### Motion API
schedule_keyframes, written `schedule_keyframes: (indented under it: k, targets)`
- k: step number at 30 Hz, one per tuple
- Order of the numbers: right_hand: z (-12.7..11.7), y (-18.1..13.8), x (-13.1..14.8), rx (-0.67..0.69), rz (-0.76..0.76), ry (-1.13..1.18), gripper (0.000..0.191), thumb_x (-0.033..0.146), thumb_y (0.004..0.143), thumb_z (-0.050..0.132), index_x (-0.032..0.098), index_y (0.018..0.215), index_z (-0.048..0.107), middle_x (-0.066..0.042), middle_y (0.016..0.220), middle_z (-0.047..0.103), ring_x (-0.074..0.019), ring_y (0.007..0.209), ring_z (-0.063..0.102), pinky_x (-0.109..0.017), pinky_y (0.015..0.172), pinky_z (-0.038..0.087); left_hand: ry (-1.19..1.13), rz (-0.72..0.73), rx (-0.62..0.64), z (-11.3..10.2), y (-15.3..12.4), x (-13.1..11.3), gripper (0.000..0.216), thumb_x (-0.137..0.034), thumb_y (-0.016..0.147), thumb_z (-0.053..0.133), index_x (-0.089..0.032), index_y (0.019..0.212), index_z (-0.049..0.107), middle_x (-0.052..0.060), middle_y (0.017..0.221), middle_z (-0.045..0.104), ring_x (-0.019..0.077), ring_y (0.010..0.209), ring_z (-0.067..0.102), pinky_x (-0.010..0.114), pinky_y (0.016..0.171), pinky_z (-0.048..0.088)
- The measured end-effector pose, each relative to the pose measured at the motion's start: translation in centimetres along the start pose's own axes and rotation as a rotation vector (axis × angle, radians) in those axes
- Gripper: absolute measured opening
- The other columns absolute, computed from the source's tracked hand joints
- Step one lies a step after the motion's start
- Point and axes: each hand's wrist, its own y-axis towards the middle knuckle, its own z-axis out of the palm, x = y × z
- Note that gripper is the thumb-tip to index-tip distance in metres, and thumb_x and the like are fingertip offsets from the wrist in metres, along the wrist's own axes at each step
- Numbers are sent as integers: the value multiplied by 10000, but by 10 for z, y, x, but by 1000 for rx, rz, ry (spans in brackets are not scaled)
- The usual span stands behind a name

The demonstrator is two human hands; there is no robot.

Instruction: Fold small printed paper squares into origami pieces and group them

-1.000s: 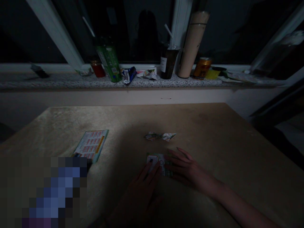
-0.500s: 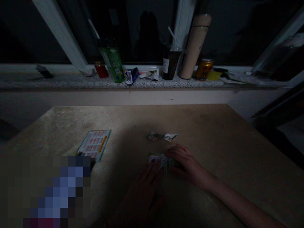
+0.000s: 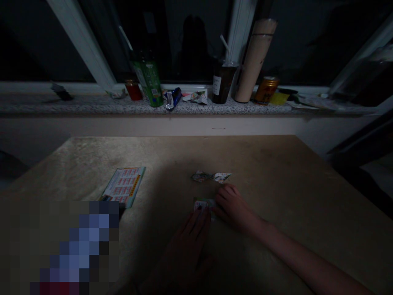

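Note:
A small printed green-and-white paper (image 3: 201,203) lies on the table in front of me, in shadow. My left hand (image 3: 187,241) rests on its near left part with fingers stretched out flat. At the paper's right end, my right hand (image 3: 231,207) has its fingers curled in and closed on the paper, covering much of that end. Just beyond both hands sits a folded piece of printed paper (image 3: 221,177), with a second folded piece (image 3: 200,176) at its left; their tips meet or nearly meet.
A printed card sheet (image 3: 124,186) lies at the left of the table (image 3: 260,159), near a pixelated area. Along the granite windowsill (image 3: 101,107) stand a green bottle (image 3: 150,84), a dark cup with a straw (image 3: 222,86), a tall pink flask (image 3: 254,61) and a gold can (image 3: 266,90).
My right hand's fingers have curled in and moved slightly left over the paper, so less of its right end shows. My left hand stays flat. The view has shifted slightly.

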Motion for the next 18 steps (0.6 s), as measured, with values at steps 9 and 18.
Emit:
schedule_keyframes:
  k: [9,18]
  targets:
    - [4,3,-3,10,19,48,218,362,878,523,169,792,578,-58,849,563,-214,887,461,-346,836,352,2,31,8,-1,0,0,760,-370,848,512,-221,1451,74,62,1520,88,286,1371,102,480,1077,232]
    - [0,2,-5,-5,26,172,190,265,901,481,176,749,554,-48,810,537,-202,860,450,-350,817,354,42,27,11,-1,2,-1,772,-372,823,543,-202,1448,123,84,1518,72,306,1369,85,477,1072,240]
